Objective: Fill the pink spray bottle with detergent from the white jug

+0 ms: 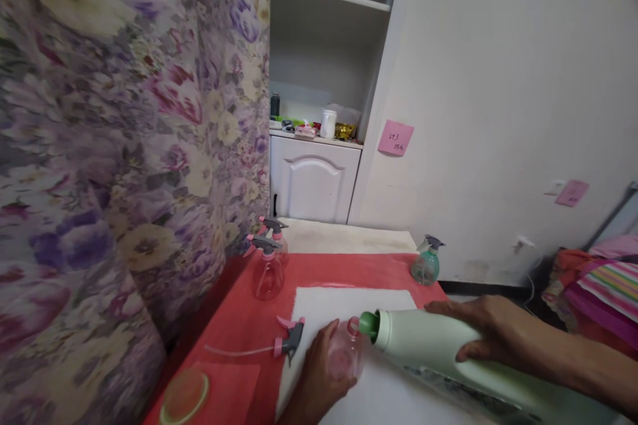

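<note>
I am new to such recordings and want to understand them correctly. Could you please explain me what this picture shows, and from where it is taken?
No machine is here: a person works with two bare hands. The one picture comes from a camera on their head, looking forward and down. The left hand holds a clear pink bottle; the right hand holds a pale green bottle, tilted, with its green spout at the pink bottle's mouth. On the red surface are a white sheet, a loose spray head with its tube, two pink spray bottles on the left and a green spray bottle on the right.
</note>
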Tool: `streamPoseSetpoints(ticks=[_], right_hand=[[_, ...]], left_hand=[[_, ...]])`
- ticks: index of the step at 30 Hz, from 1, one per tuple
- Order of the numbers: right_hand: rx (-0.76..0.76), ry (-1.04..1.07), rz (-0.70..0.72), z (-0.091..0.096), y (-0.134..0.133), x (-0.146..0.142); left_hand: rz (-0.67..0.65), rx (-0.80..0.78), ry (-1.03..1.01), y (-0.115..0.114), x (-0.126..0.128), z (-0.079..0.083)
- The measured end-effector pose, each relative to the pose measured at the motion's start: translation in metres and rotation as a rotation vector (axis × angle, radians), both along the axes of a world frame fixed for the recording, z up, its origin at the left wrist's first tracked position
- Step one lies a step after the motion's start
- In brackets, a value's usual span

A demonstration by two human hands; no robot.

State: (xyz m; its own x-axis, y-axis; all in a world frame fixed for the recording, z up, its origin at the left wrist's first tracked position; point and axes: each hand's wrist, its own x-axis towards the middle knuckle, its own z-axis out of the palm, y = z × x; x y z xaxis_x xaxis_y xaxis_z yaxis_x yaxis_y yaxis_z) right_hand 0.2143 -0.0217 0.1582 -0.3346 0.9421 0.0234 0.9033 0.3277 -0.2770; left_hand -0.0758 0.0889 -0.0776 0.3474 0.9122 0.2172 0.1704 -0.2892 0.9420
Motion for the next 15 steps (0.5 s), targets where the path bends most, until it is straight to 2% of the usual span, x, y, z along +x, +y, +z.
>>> streamPoseSetpoints(ticks=[3, 15], right_hand=[[-0.079, 0.038, 0.031, 0.005, 0.002, 0.000], [-0.041, -0.045, 0.029, 0.004, 0.013, 0.013]], left_hand=[[0.007, 0.026, 0.023, 0.000, 0.000, 0.000], [-0.017, -0.001, 0.009, 0.001, 0.001, 0.002]])
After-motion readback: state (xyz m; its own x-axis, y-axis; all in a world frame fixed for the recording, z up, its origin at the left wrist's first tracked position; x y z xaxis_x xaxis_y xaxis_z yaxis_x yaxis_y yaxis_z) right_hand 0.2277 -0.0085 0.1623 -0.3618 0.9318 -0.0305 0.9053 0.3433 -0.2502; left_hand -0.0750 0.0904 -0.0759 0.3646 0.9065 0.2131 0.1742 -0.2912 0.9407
